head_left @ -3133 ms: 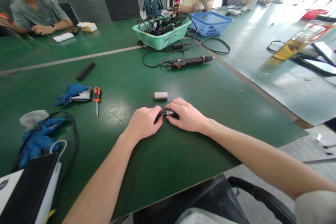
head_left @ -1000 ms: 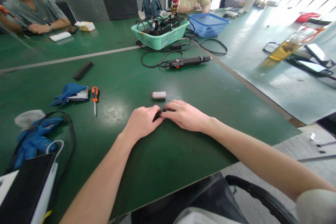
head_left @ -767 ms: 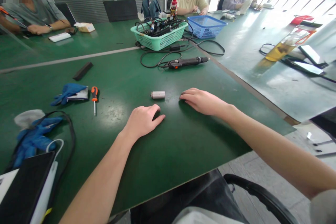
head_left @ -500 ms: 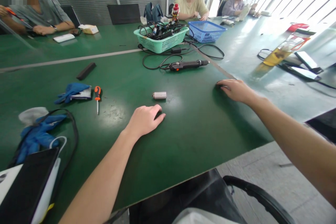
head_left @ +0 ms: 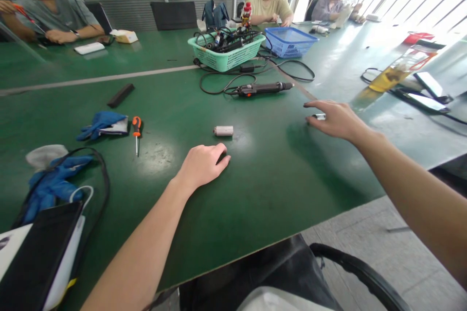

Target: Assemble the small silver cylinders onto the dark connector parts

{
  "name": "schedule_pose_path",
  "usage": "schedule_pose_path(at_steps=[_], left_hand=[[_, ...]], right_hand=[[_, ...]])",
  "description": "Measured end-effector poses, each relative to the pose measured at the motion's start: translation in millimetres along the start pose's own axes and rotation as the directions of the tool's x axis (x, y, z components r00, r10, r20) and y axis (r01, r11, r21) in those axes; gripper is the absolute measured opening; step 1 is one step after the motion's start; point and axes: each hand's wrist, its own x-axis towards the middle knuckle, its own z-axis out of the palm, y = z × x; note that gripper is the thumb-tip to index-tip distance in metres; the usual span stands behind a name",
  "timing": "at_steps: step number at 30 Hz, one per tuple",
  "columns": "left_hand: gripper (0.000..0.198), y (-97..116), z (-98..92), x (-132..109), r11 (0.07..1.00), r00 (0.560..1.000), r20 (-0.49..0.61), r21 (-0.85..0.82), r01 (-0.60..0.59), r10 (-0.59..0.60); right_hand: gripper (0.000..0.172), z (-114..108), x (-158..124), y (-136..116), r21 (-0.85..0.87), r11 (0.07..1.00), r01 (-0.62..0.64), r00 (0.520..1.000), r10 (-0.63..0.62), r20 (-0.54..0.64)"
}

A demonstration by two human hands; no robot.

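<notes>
My left hand [head_left: 205, 165] rests on the green table just in front of a short pale cylinder [head_left: 223, 130], which lies on its side. That hand holds nothing visible; its fingers are loosely bent, with the thumb apart from them. My right hand [head_left: 333, 116] hovers over the table at the right, palm down, its shadow falling to the left. A small whitish cylindrical piece [head_left: 319, 116] shows between its thumb and forefinger, partly hidden by the hand, and appears gripped. Beyond both hands lies a black corded electric screwdriver [head_left: 264, 89].
At the left are an orange-handled screwdriver [head_left: 136, 129], blue gloves [head_left: 104, 125], a black bar [head_left: 121, 95] and a dark-screened device [head_left: 42, 252]. Green [head_left: 222, 60] and blue [head_left: 288, 44] baskets stand at the back. A bottle of yellow liquid [head_left: 392, 75] is at the right. Several people sit around.
My right hand has risen off the table and its thumb and forefinger have spread, showing the small whitish piece between them. My left hand stays in place; the view has shifted slightly.
</notes>
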Motion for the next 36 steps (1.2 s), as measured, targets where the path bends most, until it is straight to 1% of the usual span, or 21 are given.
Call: schedule_pose_path(at_steps=[2,3,5,7,9,10,12,14,16,19,22,24,27,31,36], left_hand=[[0.028,0,-0.1,0,1.0,1.0,0.0,0.002,0.003,-0.003],[0.027,0,-0.4,0,1.0,1.0,0.0,0.004,0.002,-0.002],[0.025,0,-0.9,1,1.0,1.0,0.001,0.009,-0.002,0.002],[0.024,-1,-1.1,1,1.0,1.0,-0.005,0.018,-0.005,0.005],[0.023,-2,-0.6,2,1.0,1.0,-0.016,0.025,-0.006,0.007],[0.023,-3,-0.1,2,1.0,1.0,-0.022,0.025,-0.009,0.01],[0.024,-4,1.1,3,1.0,0.999,-0.035,0.015,-0.024,0.025],[0.025,-5,2.0,3,0.999,0.998,-0.058,-0.001,-0.037,0.037],[0.026,-6,2.4,2,1.0,0.995,-0.094,-0.009,-0.027,0.026],[0.025,-7,2.3,1,0.999,0.984,-0.173,-0.009,0.051,-0.052],[0.023,-7,2.8,0,0.994,0.969,-0.219,-0.02,0.111,-0.113],[0.022,-7,3.6,0,0.995,0.973,-0.209,-0.025,0.092,-0.095],[0.022,-5,4.3,2,0.999,0.982,-0.188,-0.013,0.031,-0.033],[0.021,-4,2.6,4,1.0,0.987,-0.158,-0.027,-0.01,0.005],[0.021,-6,1.4,4,0.999,0.99,-0.141,-0.041,-0.01,0.004]], right_hand=[[0.041,0,8,-32,0.039,0.995,0.097,0.995,-0.097,-0.002],[0.04,2,13,-52,0.079,0.982,0.172,0.985,-0.173,0.008],[0.039,8,25,-95,0.178,0.935,0.307,0.951,-0.31,-0.013],[0.038,19,40,-138,0.254,0.883,0.394,0.918,-0.394,-0.051],[0.041,33,57,-173,0.29,0.853,0.434,0.9,-0.428,-0.086],[0.045,40,65,-187,0.304,0.845,0.439,0.896,-0.435,-0.087],[0.047,53,80,-205,0.316,0.841,0.439,0.894,-0.445,-0.057],[0.038,60,87,-213,0.314,0.843,0.436,0.891,-0.453,-0.021],[0.028,60,84,-215,0.323,0.834,0.448,0.883,-0.47,-0.01],[0.025,49,63,-215,0.385,0.793,0.472,0.863,-0.505,-0.016],[0.027,39,33,-215,0.452,0.767,0.456,0.863,-0.504,-0.015],[0.028,36,17,-215,0.48,0.759,0.439,0.872,-0.49,-0.023],[0.029,37,5,-213,0.498,0.749,0.438,0.878,-0.476,-0.056],[0.03,42,4,-209,0.501,0.741,0.447,0.878,-0.47,-0.088],[0.032,43,5,-209,0.516,0.746,0.421,0.892,-0.443,-0.088]])
